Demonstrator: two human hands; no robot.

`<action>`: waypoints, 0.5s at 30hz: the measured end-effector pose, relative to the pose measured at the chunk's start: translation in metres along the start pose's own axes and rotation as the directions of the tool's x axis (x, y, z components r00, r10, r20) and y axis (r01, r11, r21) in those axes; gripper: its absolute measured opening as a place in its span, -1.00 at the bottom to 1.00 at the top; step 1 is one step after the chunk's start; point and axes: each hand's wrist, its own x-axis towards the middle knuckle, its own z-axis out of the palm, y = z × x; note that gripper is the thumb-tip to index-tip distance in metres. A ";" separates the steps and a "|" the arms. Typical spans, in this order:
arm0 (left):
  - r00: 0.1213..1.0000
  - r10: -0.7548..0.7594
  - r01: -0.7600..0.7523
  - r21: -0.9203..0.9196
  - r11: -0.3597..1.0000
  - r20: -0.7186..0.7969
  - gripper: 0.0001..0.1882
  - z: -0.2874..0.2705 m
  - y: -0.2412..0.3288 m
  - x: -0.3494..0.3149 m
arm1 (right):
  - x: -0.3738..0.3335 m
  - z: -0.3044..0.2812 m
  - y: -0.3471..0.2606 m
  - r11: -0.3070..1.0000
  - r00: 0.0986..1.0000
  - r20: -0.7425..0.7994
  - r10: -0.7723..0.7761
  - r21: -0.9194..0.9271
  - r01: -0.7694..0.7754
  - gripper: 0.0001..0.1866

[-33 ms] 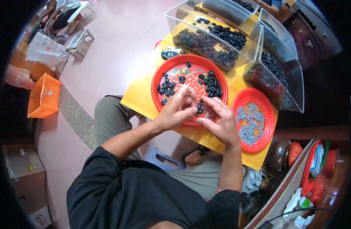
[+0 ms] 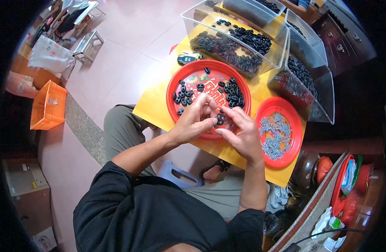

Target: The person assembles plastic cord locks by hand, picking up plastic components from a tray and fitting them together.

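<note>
My left hand (image 2: 195, 121) is over the near part of a round red tray (image 2: 171, 94). Its thumb and fingers pinch a small black plastic piece with two holes (image 2: 220, 119). Close on the right, my right hand (image 2: 246, 132) curls in towards that piece, its index fingertip and thumb apart on either side of it. Whatever its bent inner fingers hold is hidden. Similar black pieces lie in the tray, in a group at the left (image 2: 183, 98) and another at the right (image 2: 235, 92).
A smaller red tray (image 2: 297, 147) to the right holds many small grey pieces (image 2: 276, 136). Clear plastic bins (image 2: 281, 50) of black pieces stand behind on the yellow tabletop (image 2: 153, 105). Keys with a fob (image 2: 186, 59) lie beyond the big tray. An orange crate (image 2: 48, 105) sits at the left.
</note>
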 end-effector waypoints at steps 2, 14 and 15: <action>0.999 0.033 -0.033 0.009 0.999 -0.005 -0.73 0.001 -0.003 0.002 | -0.001 0.006 0.006 0.976 0.990 -0.048 -0.133 -0.178 0.122 -0.55; 0.999 0.053 -0.053 0.010 0.999 -0.009 -0.73 -0.004 -0.008 0.003 | -0.003 0.023 0.019 0.968 0.977 -0.127 -0.173 -0.205 0.145 -0.64; 0.999 0.052 -0.052 0.009 0.999 -0.009 -0.73 -0.005 -0.009 0.003 | -0.002 0.023 0.020 0.967 0.976 -0.129 -0.178 -0.205 0.150 -0.65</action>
